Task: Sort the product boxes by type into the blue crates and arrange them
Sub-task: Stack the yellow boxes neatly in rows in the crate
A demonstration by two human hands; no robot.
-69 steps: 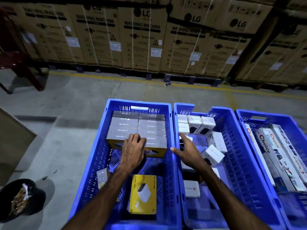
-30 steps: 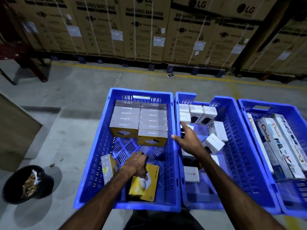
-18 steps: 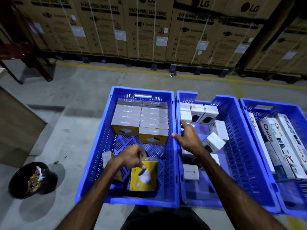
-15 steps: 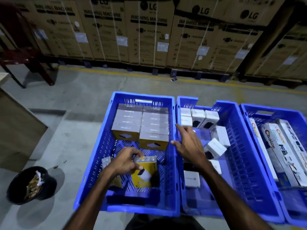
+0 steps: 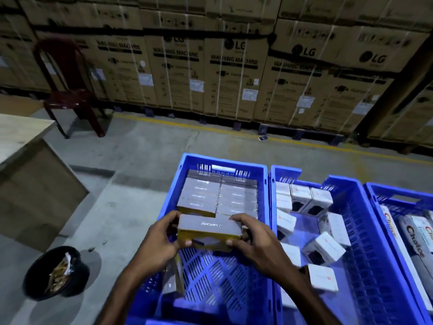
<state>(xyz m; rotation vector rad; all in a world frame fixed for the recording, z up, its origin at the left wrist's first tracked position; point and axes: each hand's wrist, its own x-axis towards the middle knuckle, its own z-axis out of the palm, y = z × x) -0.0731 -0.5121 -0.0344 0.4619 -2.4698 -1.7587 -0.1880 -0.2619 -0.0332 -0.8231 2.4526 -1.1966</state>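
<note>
Held box: a grey-topped, yellow-sided Lapcare box (image 5: 209,232) is held at the centre of the frame, above the open mesh floor of the left blue crate (image 5: 168,205), just in front of the stacked rows.
Left grip: the left hand (image 5: 159,246) is curled round the box's left end, thumb on the near yellow face and fingers behind; nothing else is held.
Right grip: the right hand (image 5: 254,240) is curled round the right end in the same way, so the box is kept level and square to the rows, apparently for a flush placement.
Arranged rows: the stacked Lapcare boxes (image 5: 218,195) are packed in two columns against the far wall of the crate, grey tops up and edges aligned; a free place appears to remain in front of them.
Loose item: another small box (image 5: 173,275), blurred, stands on edge in the lower left of the same crate, judged still to be arranged.
Middle crate: the middle blue crate (image 5: 365,242) holds white boxes (image 5: 324,248), a few lined up at its far end and the rest tumbled, so this type seems only partly arranged.
Right crate: at the right edge of the frame, the third blue crate (image 5: 398,195) holds long Choice-branded boxes (image 5: 413,242) laid lengthwise.
Surroundings: a black bucket (image 5: 56,273) stands on the floor at lower left, a desk (image 5: 25,160) at left, a red plastic chair (image 5: 68,90) at upper left, and LG washing machine cartons (image 5: 234,85) are stacked across the top.
</note>
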